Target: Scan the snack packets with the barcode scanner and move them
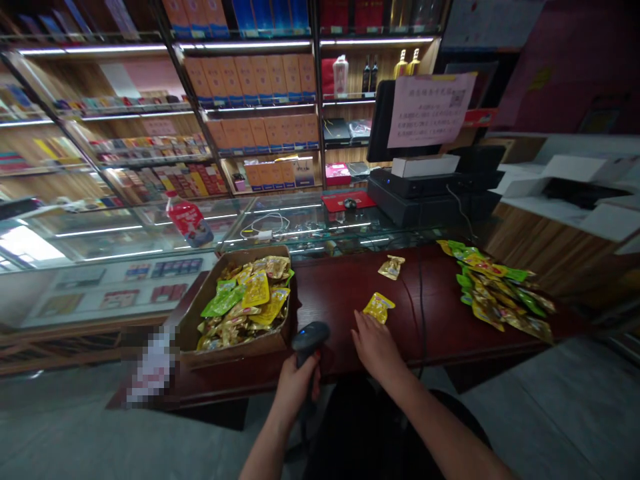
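Note:
My left hand (297, 383) is closed round the handle of a dark barcode scanner (310, 337), its head raised over the table's near edge and a small blue light showing on top. On the table, my right hand (376, 347) lies with fingers stretched out and a little apart, at the near edge of a yellow snack packet (379, 307). Whether the fingertips press on that packet is hard to tell. A gold snack packet (391, 267) lies farther back. To the left stands a cardboard box (183, 347) full of gold, yellow and green packets.
More snack packets (493, 287) lie piled at the right of the dark red table (330, 300). A cable (421, 313) crosses the tabletop. Behind are a glass counter (305, 220), a red-labelled bottle (189, 219), a mouse (350, 203) and a monitor (381, 120).

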Demonstrator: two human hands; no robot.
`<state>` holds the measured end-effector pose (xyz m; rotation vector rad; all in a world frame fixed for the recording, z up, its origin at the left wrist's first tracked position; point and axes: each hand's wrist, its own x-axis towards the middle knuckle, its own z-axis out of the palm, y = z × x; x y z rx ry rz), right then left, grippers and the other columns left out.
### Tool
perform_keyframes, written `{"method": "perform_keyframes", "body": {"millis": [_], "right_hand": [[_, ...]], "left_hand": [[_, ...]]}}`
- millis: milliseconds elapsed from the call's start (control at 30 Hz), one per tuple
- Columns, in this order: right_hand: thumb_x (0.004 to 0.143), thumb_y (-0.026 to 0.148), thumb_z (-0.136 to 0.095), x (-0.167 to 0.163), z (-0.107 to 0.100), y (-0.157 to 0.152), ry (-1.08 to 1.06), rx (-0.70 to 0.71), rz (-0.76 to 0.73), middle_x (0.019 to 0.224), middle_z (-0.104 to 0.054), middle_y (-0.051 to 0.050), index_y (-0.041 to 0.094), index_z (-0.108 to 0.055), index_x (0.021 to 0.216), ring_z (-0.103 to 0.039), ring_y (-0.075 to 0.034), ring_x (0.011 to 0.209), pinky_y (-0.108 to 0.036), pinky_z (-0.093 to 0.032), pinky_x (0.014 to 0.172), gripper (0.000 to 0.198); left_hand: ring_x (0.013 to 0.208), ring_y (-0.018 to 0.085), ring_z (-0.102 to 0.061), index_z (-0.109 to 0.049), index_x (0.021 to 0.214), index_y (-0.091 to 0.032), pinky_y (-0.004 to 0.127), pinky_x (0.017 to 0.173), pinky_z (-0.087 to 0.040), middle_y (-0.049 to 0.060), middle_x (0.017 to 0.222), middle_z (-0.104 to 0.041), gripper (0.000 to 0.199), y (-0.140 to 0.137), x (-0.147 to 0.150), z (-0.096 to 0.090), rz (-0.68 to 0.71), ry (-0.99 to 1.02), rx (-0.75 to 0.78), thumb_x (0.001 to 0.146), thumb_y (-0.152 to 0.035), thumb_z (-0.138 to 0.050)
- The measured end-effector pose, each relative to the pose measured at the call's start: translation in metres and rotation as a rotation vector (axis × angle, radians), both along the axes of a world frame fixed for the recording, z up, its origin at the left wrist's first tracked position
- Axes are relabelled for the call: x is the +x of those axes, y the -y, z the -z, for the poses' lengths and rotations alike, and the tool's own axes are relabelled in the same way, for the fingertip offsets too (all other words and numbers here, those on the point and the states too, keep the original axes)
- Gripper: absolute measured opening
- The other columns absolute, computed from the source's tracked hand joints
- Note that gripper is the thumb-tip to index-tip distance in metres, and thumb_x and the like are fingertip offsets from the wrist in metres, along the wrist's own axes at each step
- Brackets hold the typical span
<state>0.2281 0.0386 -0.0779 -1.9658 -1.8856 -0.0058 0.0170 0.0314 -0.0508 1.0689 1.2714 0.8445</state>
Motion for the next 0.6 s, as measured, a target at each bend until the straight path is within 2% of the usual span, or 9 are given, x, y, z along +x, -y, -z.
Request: {"method": "perform_keyframes", "body": {"millis": [67,100,167,233,267,333,400,500,600], "right_hand": [[0.099,0.02,-0.037,0.002,-0.003,0.008,-0.064,0.09,-0.012,0.138,-0.062,-0.014,0.017,-0.059,0.137,-0.058,-0.025,0.125,-0.04,-0.044,0.105,0.044],[0.099,0.021,-0.038,0.006,-0.005,0.009,-0.085,0.141,0.033,0.142,-0.059,-0.014,0.019,-0.059,0.137,-0.056,-0.026,0.126,-0.042,-0.043,0.105,0.044],[0.098,0.027,-0.044,0.016,-0.007,0.008,-0.098,0.202,0.225,0.151,-0.048,-0.018,0.018,-0.055,0.142,-0.048,-0.032,0.134,-0.049,-0.04,0.108,0.046],[0.098,0.035,-0.046,0.024,-0.009,0.005,-0.099,0.154,0.406,0.154,-0.043,-0.023,0.016,-0.045,0.149,-0.042,-0.037,0.139,-0.057,-0.034,0.109,0.055],[0.098,0.036,-0.044,0.026,-0.009,0.004,-0.103,0.103,0.44,0.153,-0.044,-0.023,0.016,-0.041,0.152,-0.04,-0.038,0.14,-0.059,-0.031,0.11,0.057],[0.101,0.033,-0.038,0.027,-0.01,0.002,-0.115,0.016,0.411,0.15,-0.05,-0.02,0.019,-0.038,0.154,-0.04,-0.036,0.141,-0.063,-0.026,0.111,0.055],[0.1,0.029,-0.035,0.028,-0.011,0.001,-0.123,-0.012,0.341,0.145,-0.057,-0.015,0.023,-0.041,0.152,-0.044,-0.033,0.137,-0.062,-0.023,0.112,0.052],[0.096,0.027,-0.043,0.032,-0.017,0.0,-0.143,-0.022,0.229,0.132,-0.066,-0.015,0.02,-0.046,0.148,-0.055,-0.03,0.123,-0.05,-0.034,0.108,0.053],[0.088,0.026,-0.055,0.041,-0.02,0.0,-0.242,-0.047,0.154,0.122,-0.068,-0.016,0.015,-0.049,0.145,-0.063,-0.029,0.112,-0.038,-0.044,0.098,0.059]], "left_hand": [[0.031,0.011,-0.046,-0.057,0.059,-0.018,0.021,0.035,-0.034,-0.002,0.041,-0.053,0.04,-0.002,0.0,0.003,-0.008,0.01,-0.006,0.072,-0.053,-0.069],[0.031,0.011,-0.046,-0.057,0.059,-0.018,0.021,0.035,-0.034,-0.002,0.041,-0.053,0.04,-0.003,0.0,0.003,-0.009,0.013,-0.006,0.072,-0.053,-0.069],[0.031,0.01,-0.046,-0.057,0.06,-0.017,0.021,0.035,-0.035,-0.002,0.042,-0.054,0.039,-0.003,0.0,0.002,-0.019,0.01,0.001,0.072,-0.053,-0.069],[0.032,0.01,-0.046,-0.057,0.062,-0.018,0.02,0.035,-0.035,-0.003,0.042,-0.053,0.039,0.0,0.002,-0.003,-0.035,-0.009,0.019,0.072,-0.053,-0.069],[0.032,0.01,-0.046,-0.056,0.062,-0.018,0.02,0.036,-0.035,-0.003,0.042,-0.053,0.039,0.003,0.003,-0.006,-0.042,-0.026,0.031,0.073,-0.053,-0.069],[0.033,0.009,-0.047,-0.055,0.063,-0.018,0.019,0.036,-0.036,-0.004,0.043,-0.053,0.039,0.011,0.006,-0.012,-0.052,-0.046,0.055,0.073,-0.052,-0.07],[0.034,0.009,-0.047,-0.055,0.065,-0.018,0.019,0.036,-0.036,-0.004,0.046,-0.055,0.039,0.021,0.009,-0.017,-0.038,-0.041,0.071,0.073,-0.052,-0.071],[0.033,0.009,-0.047,-0.054,0.068,-0.018,0.019,0.035,-0.035,-0.004,0.047,-0.055,0.039,0.033,0.013,-0.024,0.003,-0.043,0.1,0.072,-0.053,-0.071],[0.033,0.009,-0.046,-0.053,0.07,-0.019,0.019,0.034,-0.034,-0.005,0.046,-0.053,0.039,0.04,0.017,-0.03,0.034,-0.069,0.111,0.072,-0.054,-0.071]]}}
